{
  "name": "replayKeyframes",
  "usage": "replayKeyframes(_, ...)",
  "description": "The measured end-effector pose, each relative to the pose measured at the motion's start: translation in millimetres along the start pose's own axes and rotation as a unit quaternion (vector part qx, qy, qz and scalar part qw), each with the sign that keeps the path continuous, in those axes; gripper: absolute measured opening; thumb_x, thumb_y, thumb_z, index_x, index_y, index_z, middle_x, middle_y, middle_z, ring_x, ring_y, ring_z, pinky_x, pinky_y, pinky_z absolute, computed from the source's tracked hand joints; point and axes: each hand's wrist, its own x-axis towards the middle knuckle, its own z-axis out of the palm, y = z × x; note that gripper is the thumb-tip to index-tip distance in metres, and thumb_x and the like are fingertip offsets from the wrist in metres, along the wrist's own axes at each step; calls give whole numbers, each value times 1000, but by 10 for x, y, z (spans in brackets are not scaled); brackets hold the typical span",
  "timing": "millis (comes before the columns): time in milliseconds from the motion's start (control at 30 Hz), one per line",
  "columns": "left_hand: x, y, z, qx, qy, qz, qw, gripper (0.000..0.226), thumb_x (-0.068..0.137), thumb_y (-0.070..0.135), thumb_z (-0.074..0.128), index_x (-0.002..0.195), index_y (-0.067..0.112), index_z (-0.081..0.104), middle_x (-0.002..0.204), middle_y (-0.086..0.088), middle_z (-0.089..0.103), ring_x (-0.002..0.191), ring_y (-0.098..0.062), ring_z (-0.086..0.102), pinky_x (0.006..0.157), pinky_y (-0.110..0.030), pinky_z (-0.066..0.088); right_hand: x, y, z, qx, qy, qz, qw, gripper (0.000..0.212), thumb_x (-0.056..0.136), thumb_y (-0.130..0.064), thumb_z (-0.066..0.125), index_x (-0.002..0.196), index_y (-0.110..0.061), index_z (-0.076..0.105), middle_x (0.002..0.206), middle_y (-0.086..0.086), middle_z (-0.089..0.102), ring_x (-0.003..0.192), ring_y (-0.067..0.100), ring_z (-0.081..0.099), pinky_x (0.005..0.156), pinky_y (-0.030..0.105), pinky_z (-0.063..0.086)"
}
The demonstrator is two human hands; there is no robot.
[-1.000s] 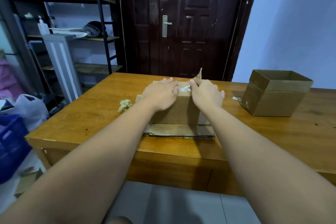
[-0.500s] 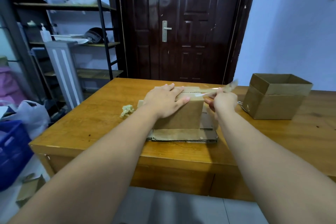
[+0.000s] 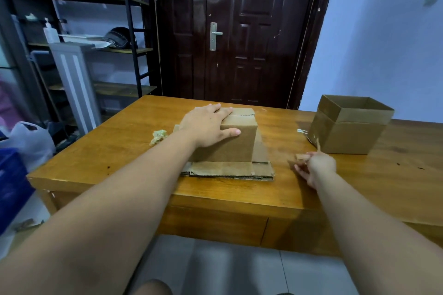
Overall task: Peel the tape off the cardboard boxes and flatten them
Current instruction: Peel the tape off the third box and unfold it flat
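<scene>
nearest, my right hand (image 3: 318,165) pinched one strip of tape (image 3: 301,157), blurred, over bare table (image 3: 119,151) with room toward the near edge. left of it lay one flattened cardboard stack (image 3: 230,170) under one closed box (image 3: 236,145). my left hand (image 3: 206,127) pressed flat on top, fingers straight, hiding the box's left side. one tape wad (image 3: 158,136) sat left, one open box (image 3: 347,127) far right.
</scene>
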Motion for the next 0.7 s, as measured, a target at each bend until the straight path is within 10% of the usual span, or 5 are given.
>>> replayKeyframes(200, 7, 3, -2, 1, -6, 1, 1000, 79, 85, 75, 25, 151, 33, 16, 158, -2, 21, 142, -25, 27, 111, -42, 30, -252, 11, 239, -85, -40, -47, 995, 33, 98, -6, 30, 122, -9, 52, 79, 10, 54, 62, 21, 50, 46, 28, 36)
replayKeyframes(533, -6, 13, -10, 2, 1, 3, 1000, 80, 85, 75, 26, 152, 32, 16, 158, -2, 21, 143, -25, 25, 112, -41, 28, -362, -116, 502, -155, -71, -107, 980, 56, 95, -62, 27, 79, -13, 49, 74, 4, 52, 68, 16, 52, 69, 29, 45)
replayKeyframes(700, -30, 22, -31, -7, -1, 4, 1000, 79, 86, 74, 27, 152, 32, 16, 159, -2, 20, 143, -25, 23, 112, -41, 26, -445, -169, 612, -107, -86, -152, 979, 32, 102, -33, 40, 109, -10, 61, 88, 11, 64, 70, 18, 63, 58, 25, 51)
